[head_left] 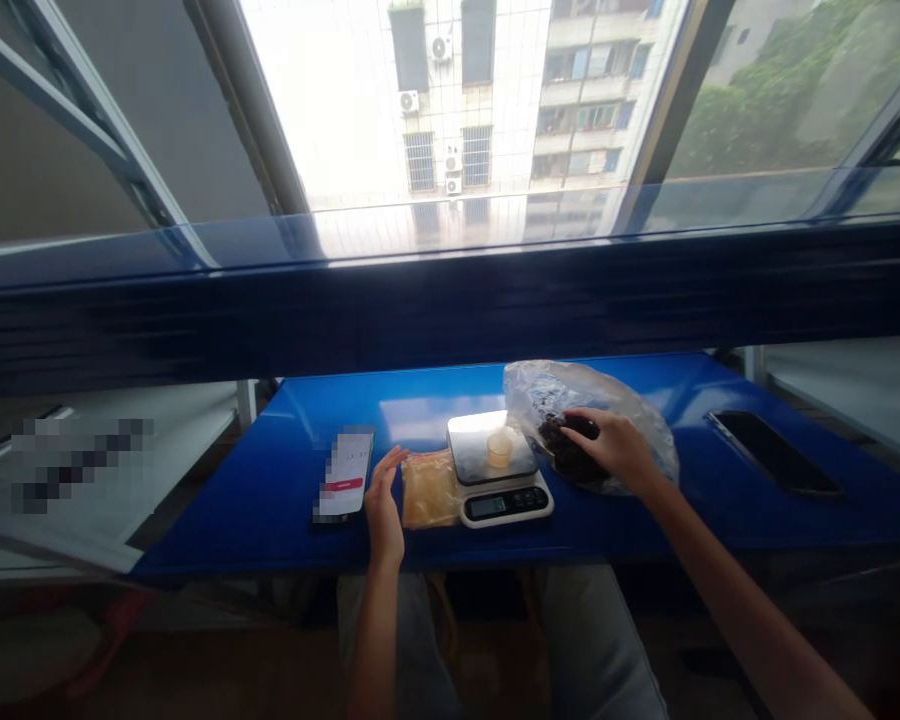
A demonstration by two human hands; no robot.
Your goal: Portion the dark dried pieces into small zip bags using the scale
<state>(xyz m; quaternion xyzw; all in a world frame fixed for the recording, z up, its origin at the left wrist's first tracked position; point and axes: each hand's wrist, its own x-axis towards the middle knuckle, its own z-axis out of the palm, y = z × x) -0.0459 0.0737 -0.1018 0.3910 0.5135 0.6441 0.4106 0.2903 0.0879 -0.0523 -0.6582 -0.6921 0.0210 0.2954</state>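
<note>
My right hand is at the mouth of a clear plastic bag, its thumb and fingers closed around some dark, crumpled pieces. What exactly these pieces are is too small to tell. Left of the bag is a kitchen scale with a metal plate and a lit display. A small, pale yellowish cup stands on that plate. My left hand rests its edge on the table with the fingers stretched out, holding nothing. Right beside it lies a clear packet with yellowish contents.
A phone with a lit screen lies left of my left hand. Another phone, dark-screened, is at the right of the blue table. A blue shelf crosses above the table's far side, before a window.
</note>
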